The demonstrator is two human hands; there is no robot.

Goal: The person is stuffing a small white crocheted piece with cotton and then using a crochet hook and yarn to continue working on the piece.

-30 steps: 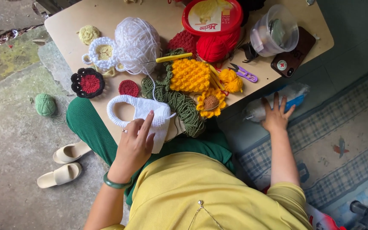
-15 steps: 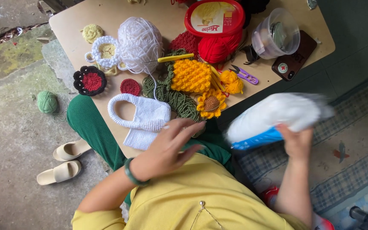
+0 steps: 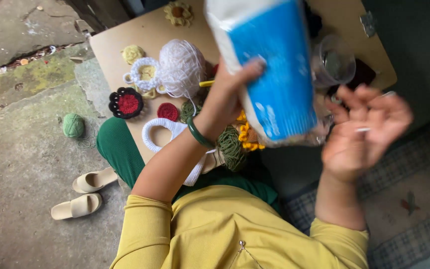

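- The left hand (image 3: 230, 99) grips a blue and white plastic bag (image 3: 269, 74), fingers closed on its left edge, and holds it up above the low table (image 3: 125, 37).
- The bag stands nearly upright; its long axis runs from the far top of the view down and slightly rightward toward the near side, where its clear lower end hangs by the right hand.
- The right hand (image 3: 362, 132) sits just right of the bag's lower end, fingers spread apart and palm open; I cannot tell whether it touches the bag.
- A green bangle (image 3: 198, 135) circles the left wrist.
- On the table lie a white yarn ball (image 3: 181, 67), a black and red crochet flower (image 3: 126, 103) and a white crochet bag (image 3: 158, 134).
- A green yarn ball (image 3: 73, 125) rests on the ground at the left, with beige slippers (image 3: 83, 194) nearer.
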